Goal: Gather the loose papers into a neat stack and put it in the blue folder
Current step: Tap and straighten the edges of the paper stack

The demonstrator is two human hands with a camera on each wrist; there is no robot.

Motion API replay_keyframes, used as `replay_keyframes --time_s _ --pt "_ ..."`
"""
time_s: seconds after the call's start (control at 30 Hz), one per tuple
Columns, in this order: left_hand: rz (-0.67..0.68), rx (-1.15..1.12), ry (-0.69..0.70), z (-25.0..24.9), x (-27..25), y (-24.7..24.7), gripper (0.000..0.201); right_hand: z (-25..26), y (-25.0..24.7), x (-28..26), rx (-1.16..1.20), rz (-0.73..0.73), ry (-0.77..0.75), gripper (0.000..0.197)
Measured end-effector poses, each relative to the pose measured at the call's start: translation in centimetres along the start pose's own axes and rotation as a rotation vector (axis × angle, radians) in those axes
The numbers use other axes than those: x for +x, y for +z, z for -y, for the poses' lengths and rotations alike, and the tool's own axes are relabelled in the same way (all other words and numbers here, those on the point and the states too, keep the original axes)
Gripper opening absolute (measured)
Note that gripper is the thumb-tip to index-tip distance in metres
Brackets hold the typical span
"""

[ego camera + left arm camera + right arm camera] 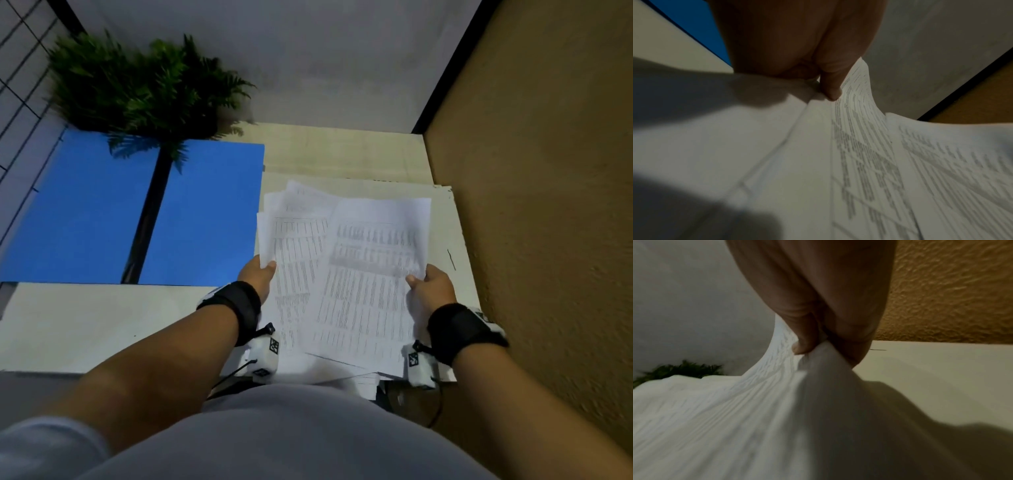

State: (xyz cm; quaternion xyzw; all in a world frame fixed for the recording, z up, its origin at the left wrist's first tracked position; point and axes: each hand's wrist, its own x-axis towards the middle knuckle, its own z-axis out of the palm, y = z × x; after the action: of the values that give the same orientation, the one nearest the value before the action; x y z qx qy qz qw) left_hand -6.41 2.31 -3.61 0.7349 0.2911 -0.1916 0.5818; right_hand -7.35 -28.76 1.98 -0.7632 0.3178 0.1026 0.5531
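A loose, fanned bundle of printed papers (346, 274) is held up in front of me above the table's right half. My left hand (257, 274) pinches its left edge, thumb on top; the left wrist view shows the thumb (831, 87) pressing the sheets (869, 154). My right hand (428, 282) pinches the right edge, and the right wrist view shows its thumb (805, 344) clamped on the bent paper (735, 418). The blue folder (137, 212) lies open and flat at the left of the table, apart from the papers.
A green fern plant (137, 85) stands behind the folder, its fronds hanging over it. A brown textured wall (548, 171) closes the right side, a grey wall the back. A pale board (445, 222) lies on the table (85, 325) under the papers.
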Motion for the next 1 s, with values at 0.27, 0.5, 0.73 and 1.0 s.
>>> replay_keyframes --time_s 0.27,0.5,0.73,1.0 --pt "0.098 -0.059 -0.013 -0.7 -2.3 3.3 0.077 1.3 5.5 -2.0 -0.748 0.079 0.031 0.037" --pt "0.160 -0.229 0.137 -3.5 -4.1 3.6 0.057 -0.1 4.0 -1.8 -0.020 0.055 0.026 0.082" --pt "0.354 -0.439 0.360 -13.6 -8.6 0.2 0.046 9.1 -1.5 -4.4 0.483 0.285 -0.251 0.049" --pt "0.211 -0.369 0.541 -17.7 -9.4 -1.6 0.081 13.8 -2.3 -5.7 0.473 0.168 -0.431 0.049"
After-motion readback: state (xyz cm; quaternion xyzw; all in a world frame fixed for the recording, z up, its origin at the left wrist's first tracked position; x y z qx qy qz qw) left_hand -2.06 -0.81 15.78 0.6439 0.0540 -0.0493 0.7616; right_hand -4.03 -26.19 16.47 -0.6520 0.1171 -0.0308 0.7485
